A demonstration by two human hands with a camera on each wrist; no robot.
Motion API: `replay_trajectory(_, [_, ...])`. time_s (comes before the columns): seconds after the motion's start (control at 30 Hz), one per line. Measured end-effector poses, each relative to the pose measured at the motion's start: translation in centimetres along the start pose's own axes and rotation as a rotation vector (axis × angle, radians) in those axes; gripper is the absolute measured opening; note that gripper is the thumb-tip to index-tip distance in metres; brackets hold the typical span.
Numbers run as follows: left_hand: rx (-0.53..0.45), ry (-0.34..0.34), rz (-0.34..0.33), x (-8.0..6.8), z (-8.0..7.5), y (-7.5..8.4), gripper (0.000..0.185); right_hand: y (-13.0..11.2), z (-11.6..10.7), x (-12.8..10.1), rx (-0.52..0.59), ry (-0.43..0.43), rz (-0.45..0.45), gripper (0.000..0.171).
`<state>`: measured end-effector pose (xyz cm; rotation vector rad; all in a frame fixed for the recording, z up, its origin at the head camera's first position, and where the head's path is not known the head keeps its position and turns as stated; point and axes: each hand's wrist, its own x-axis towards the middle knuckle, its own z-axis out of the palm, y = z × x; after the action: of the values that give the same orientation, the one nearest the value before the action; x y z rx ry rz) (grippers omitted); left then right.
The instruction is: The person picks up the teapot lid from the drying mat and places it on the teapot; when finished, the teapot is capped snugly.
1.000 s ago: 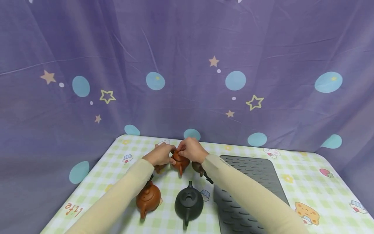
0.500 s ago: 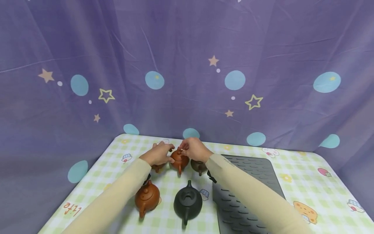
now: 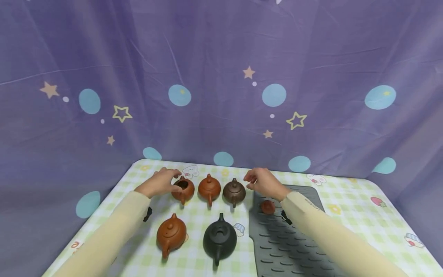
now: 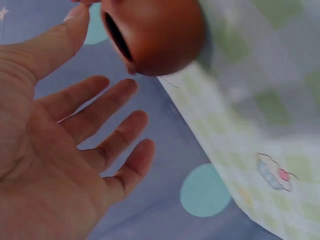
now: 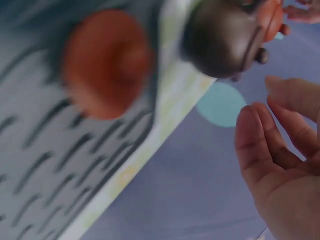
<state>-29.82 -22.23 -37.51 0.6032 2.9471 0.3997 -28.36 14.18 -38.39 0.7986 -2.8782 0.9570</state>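
Observation:
My left hand (image 3: pixel 160 182) reaches beside an orange-brown teapot (image 3: pixel 187 193) with no lid, its dark opening showing. In the left wrist view the fingers (image 4: pixel 120 135) are spread, with the thumb near the rim of that teapot (image 4: pixel 160 37); whether it touches cannot be told. Over the grey mat hangs my right hand (image 3: pixel 264 182), fingers loosely bent and holding nothing. Below it a small orange-brown lid (image 3: pixel 268 207) lies on the mat. A dark brown lidded teapot (image 3: pixel 234 192) stands just left of the right hand. Between the hands is a lidded orange-brown teapot (image 3: pixel 209 188).
Nearer me stand another lidded orange-brown teapot (image 3: pixel 171 234) and a larger black teapot (image 3: pixel 220 239). The grey ridged mat (image 3: pixel 277 238) covers the right-centre of the checked tablecloth (image 3: pixel 349 215). A purple curtain (image 3: pixel 221 123) hangs behind the table.
Both hands have left the middle orange-brown teapot. The left hand has moved left to the lidless teapot, the right hand right over the mat. The lid on the mat has come into view.

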Motion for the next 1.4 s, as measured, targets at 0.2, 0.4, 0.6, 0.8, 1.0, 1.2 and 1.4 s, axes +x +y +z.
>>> replay_trajectory(0.2, [-0.017,-0.03,-0.015,-0.9,0.7,-1.6,0.06,2.0,-0.3,-2.6,-0.007,-0.104,0.014,0.009])
replay_trajectory(0.4, [-0.044,-0.004,-0.004,-1.2,1.3,-2.2,0.052,2.8,-0.3,-4.3,0.017,-0.167,0.043,0.012])
replay_trajectory(0.6, [-0.047,0.024,-0.033,-1.1,2.0,-2.6,0.05,3.1,0.1,-5.2,0.045,-0.168,0.033,0.011])
replay_trajectory(0.8, [-0.062,0.045,-0.006,-1.0,2.0,-2.6,0.047,3.3,0.1,-5.5,0.043,-0.135,-0.005,0.012])
replay_trajectory(1.0, [-0.068,0.042,0.005,-0.9,2.1,-2.7,0.048,3.6,0.2,-5.9,0.006,-0.108,-0.041,0.013])
replay_trajectory(1.2, [-0.083,0.053,0.019,-0.7,2.4,-2.8,0.048,3.7,0.3,-6.1,0.029,-0.102,-0.042,0.013])
replay_trajectory(1.4, [-0.096,0.061,0.029,-0.5,2.6,-2.8,0.048,3.7,0.1,-6.2,0.013,-0.082,-0.018,0.011])
